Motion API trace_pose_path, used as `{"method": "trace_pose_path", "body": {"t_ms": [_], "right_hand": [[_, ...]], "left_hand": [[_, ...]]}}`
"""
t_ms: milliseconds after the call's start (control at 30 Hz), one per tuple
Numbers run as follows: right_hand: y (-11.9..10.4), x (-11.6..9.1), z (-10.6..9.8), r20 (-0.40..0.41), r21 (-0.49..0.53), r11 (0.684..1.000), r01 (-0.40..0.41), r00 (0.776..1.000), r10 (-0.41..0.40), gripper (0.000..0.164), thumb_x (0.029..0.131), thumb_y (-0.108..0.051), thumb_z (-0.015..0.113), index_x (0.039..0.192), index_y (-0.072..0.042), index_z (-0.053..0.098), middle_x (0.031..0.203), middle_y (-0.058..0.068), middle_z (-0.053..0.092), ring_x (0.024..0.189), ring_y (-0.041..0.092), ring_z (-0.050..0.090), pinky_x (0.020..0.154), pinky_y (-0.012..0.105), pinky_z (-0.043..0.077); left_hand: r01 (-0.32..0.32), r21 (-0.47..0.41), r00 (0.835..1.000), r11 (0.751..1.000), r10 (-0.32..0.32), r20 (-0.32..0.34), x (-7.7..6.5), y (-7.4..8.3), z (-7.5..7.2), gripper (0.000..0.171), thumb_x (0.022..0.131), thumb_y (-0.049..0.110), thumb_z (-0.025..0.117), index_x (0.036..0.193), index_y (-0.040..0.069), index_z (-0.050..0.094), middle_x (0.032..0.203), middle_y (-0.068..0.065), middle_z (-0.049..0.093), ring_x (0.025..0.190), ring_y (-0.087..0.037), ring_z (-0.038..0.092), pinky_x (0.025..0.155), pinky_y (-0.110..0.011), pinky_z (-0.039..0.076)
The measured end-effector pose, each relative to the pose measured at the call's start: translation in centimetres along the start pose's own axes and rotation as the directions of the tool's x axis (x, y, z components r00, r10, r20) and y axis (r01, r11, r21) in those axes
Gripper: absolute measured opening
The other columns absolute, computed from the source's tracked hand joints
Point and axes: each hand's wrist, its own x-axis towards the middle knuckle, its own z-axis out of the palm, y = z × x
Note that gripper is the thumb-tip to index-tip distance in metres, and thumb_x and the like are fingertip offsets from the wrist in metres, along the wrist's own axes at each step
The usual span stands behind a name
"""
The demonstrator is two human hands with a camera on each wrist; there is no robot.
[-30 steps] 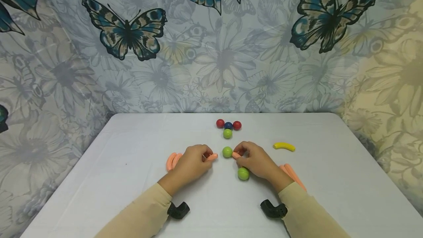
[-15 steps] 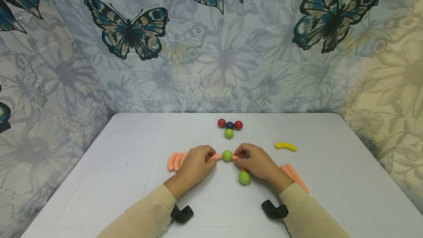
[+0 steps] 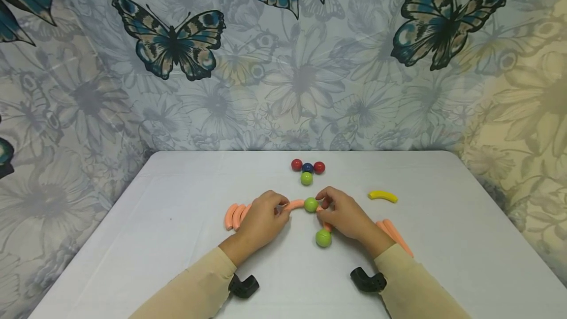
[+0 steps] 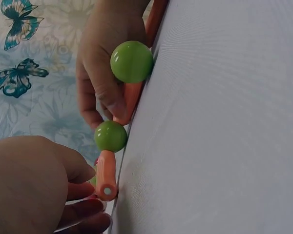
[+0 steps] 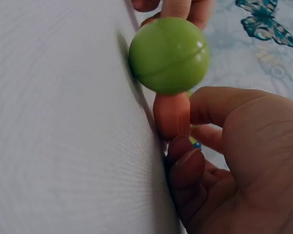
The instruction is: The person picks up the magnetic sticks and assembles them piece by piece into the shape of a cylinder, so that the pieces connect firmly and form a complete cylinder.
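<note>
- The left hand (image 3: 264,215) is curving its thumb and fingers narrowly about the free end of one orange stick (image 3: 294,205); whether it is actually pinching cannot be told.
- The right hand (image 3: 342,214) is pinching another orange piece (image 4: 132,100), which is joining the lower green ball (image 3: 323,238) and pointing towards the upper green ball (image 3: 311,205).
- That upper ball is sitting between the hands, touching the left stick; its contact with the right piece is looking very close, perhaps complete.
- Joining well is probably calling for a steady right pinch, the left stick lining up with the ball's middle, and gentle pressure, so nothing is rolling or twisting.
- The pale disc (image 4: 107,191) on the stick's end is suggesting a magnet, so fingertips should be staying off contact faces.
- No container is showing; a yellow stick (image 3: 383,196) is lying directly on the desk (image 3: 186,186).
</note>
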Motion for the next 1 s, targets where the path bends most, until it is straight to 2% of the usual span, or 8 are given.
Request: {"method": "trace_pose_path", "body": {"t_ms": [167,367,500,733,867,1000], "right_hand": [[0.01,0.06,-0.15,0.003,-0.01,1.0,0.024,1.0,-0.024,0.051,0.092,-0.003,0.068,0.142,-0.01,0.066,0.111,0.009,0.063,0.076,0.023,0.056,0.069,0.038,0.047],[-0.22,-0.14,-0.23,0.005,-0.023,0.999,0.033,0.999,-0.033,0.049,0.091,-0.002,0.068,0.14,-0.01,0.067,0.111,0.01,0.064,0.075,0.023,0.055,0.068,0.039,0.047],[-0.37,-0.14,-0.22,0.006,-0.052,0.998,0.026,1.0,-0.026,0.051,0.091,-0.001,0.067,0.142,-0.011,0.067,0.112,0.011,0.063,0.077,0.023,0.055,0.069,0.04,0.048],[-0.56,0.07,-0.17,-0.024,-0.134,0.99,-0.033,0.999,0.03,0.043,0.091,-0.009,0.075,0.134,-0.01,0.068,0.112,0.011,0.062,0.092,0.028,0.058,0.08,0.044,0.051],[-0.57,0.01,-0.21,-0.033,-0.171,0.984,-0.05,0.998,0.045,0.05,0.091,-0.007,0.075,0.14,-0.014,0.068,0.116,0.011,0.061,0.097,0.029,0.058,0.085,0.048,0.052],[-0.57,-0.1,-0.24,-0.045,-0.229,0.972,-0.061,0.998,0.052,0.05,0.093,-0.006,0.072,0.142,-0.018,0.069,0.117,0.011,0.059,0.094,0.028,0.058,0.082,0.046,0.051]], "left_hand": [[-0.001,0.023,0.997,1.0,-0.001,0.078,-0.08,-0.09,-0.09,0.014,0.101,0.013,0.076,0.112,0.006,0.083,0.106,-0.003,0.069,0.096,-0.021,0.065,0.082,-0.036,0.055],[-0.037,0.048,0.994,0.998,0.031,0.107,-0.13,-0.25,-0.07,0.017,0.102,0.015,0.078,0.118,0.009,0.081,0.109,-0.003,0.068,0.101,-0.023,0.065,0.087,-0.038,0.056],[-0.044,0.069,0.995,0.997,0.037,0.089,-0.08,-0.24,-0.09,0.02,0.101,0.013,0.08,0.12,0.006,0.08,0.108,-0.004,0.069,0.097,-0.021,0.065,0.084,-0.036,0.056],[0.028,0.024,0.998,0.999,-0.029,0.059,0.03,-0.19,-0.21,0.025,0.1,0.012,0.079,0.124,0.003,0.076,0.11,-0.004,0.069,0.093,-0.017,0.063,0.081,-0.034,0.056],[0.046,0.004,0.998,0.999,-0.046,0.037,0.13,-0.18,-0.43,0.025,0.1,0.012,0.078,0.123,0.004,0.077,0.109,-0.004,0.069,0.084,-0.014,0.06,0.073,-0.03,0.053],[0.047,-0.014,0.999,0.999,-0.047,0.003,0.26,-0.27,-0.75,0.022,0.1,0.012,0.078,0.121,0.005,0.078,0.108,-0.003,0.07,0.079,-0.011,0.057,0.07,-0.03,0.052]]}}
